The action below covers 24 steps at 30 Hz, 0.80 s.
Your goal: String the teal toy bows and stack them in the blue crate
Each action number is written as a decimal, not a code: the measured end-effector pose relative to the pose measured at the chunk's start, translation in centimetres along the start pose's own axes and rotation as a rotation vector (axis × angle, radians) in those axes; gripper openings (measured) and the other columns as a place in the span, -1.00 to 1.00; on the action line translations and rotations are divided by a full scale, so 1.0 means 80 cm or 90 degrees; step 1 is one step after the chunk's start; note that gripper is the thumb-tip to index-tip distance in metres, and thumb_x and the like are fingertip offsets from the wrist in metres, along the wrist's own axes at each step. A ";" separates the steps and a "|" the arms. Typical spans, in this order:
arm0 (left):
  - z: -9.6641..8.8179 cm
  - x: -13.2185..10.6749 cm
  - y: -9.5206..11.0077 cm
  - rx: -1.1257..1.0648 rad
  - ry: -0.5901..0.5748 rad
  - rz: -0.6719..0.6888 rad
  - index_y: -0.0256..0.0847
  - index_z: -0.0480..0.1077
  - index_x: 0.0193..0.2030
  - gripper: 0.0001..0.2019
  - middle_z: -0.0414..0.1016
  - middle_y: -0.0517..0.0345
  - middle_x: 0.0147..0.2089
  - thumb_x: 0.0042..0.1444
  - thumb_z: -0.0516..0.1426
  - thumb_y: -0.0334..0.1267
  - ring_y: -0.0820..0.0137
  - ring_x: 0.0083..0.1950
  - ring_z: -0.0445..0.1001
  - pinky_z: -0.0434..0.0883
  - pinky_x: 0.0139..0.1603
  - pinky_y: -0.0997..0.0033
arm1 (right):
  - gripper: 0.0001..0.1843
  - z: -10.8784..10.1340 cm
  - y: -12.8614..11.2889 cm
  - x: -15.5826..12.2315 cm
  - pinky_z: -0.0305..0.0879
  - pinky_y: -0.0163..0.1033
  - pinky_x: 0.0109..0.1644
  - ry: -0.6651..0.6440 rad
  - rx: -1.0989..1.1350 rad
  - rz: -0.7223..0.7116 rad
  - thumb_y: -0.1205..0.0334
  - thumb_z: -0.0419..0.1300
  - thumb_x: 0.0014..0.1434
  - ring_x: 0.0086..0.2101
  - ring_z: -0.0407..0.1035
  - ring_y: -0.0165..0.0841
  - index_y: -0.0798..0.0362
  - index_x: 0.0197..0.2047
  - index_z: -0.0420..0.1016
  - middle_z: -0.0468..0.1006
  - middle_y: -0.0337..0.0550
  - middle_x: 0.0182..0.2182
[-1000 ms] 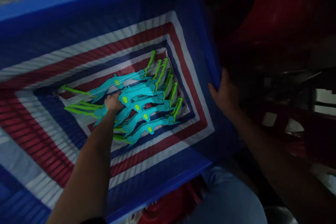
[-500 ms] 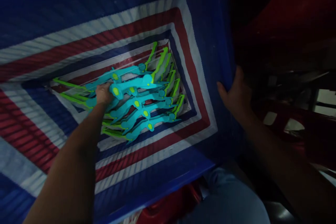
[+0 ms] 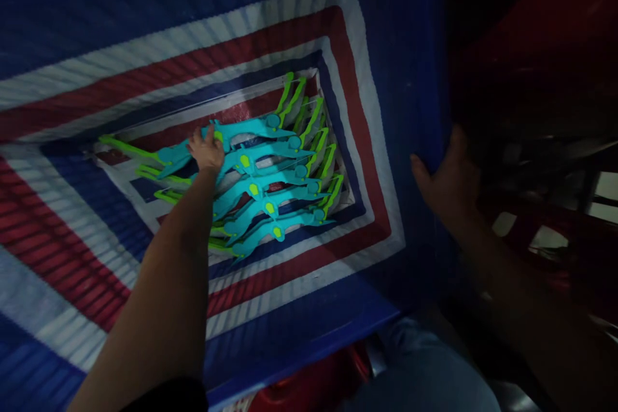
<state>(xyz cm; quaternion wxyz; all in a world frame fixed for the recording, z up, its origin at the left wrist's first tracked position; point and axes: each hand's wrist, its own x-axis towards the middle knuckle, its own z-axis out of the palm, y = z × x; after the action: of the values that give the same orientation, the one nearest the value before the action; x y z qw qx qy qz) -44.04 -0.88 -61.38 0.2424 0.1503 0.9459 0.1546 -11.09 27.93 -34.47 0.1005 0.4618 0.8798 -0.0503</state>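
At least 5 slim turquoise-and-lime frames [image 3: 284,176] lie nearly parallel, close together, inside a blue basket [image 3: 309,331].

A blue crate [image 3: 299,346] with a striped red-white-and-blue lining [image 3: 355,100] holds a row of turquoise-and-green pieces [image 3: 280,177] on its bottom.

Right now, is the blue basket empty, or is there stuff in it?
Not empty: a row of turquoise-and-green pieces lies low in the basket, with bare striped lining showing around them.
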 end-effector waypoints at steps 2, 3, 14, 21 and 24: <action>0.013 -0.010 0.006 -0.028 0.003 0.015 -0.65 0.07 0.24 -0.38 -0.25 -0.37 0.43 0.20 0.13 -0.18 0.01 0.42 -0.32 -0.32 0.30 -0.27 | -0.19 0.002 0.001 0.000 0.38 0.09 -0.11 0.005 0.000 -0.001 -0.11 0.00 0.20 -0.11 0.44 0.02 0.15 0.37 -0.15 0.41 0.26 0.04; 0.019 -0.013 0.009 -0.033 0.003 0.011 -0.67 0.04 0.24 -0.32 -0.33 -0.41 0.44 0.18 0.15 -0.14 -0.02 0.43 -0.38 -0.35 0.29 -0.28 | -0.19 0.002 0.001 0.000 0.38 0.10 -0.11 0.003 0.000 -0.001 -0.11 -0.01 0.20 -0.11 0.44 0.03 0.15 0.37 -0.15 0.42 0.26 0.03; 0.020 -0.087 0.076 -0.049 0.056 0.038 -0.64 -0.12 0.34 -0.18 -0.32 -0.48 0.43 0.18 0.08 -0.01 -0.02 0.46 -0.41 -0.26 0.36 -0.20 | -0.19 0.005 0.001 0.002 0.38 0.05 -0.18 -0.027 0.018 0.013 -0.10 0.00 0.21 -0.20 0.46 -0.04 0.21 0.36 -0.12 0.46 0.27 -0.05; -0.009 -0.376 0.173 -0.282 -0.067 0.172 -0.27 0.34 0.10 -0.52 0.14 -0.28 0.32 0.18 0.04 0.04 0.07 0.41 0.00 0.02 0.37 -0.05 | -0.20 -0.012 -0.021 0.005 0.29 0.07 0.06 -0.076 0.105 0.039 0.00 0.05 0.23 0.02 0.36 0.01 0.26 0.37 -0.13 0.30 0.39 0.10; -0.042 -0.481 0.204 -0.320 -0.150 0.254 -0.13 0.41 -0.02 -0.66 0.23 -0.16 0.26 0.19 0.05 -0.01 0.11 0.38 0.07 0.10 0.34 -0.05 | -0.13 -0.033 -0.038 -0.016 0.17 0.07 0.19 -0.110 0.197 0.057 -0.08 0.13 0.18 0.13 0.24 0.05 0.31 0.35 -0.05 0.23 0.40 0.16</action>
<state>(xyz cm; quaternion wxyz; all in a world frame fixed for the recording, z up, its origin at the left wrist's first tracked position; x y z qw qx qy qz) -10.09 -0.66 -36.72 0.3444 0.2851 0.7958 0.4085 -13.28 25.66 -31.61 0.1056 0.5044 0.8282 -0.2201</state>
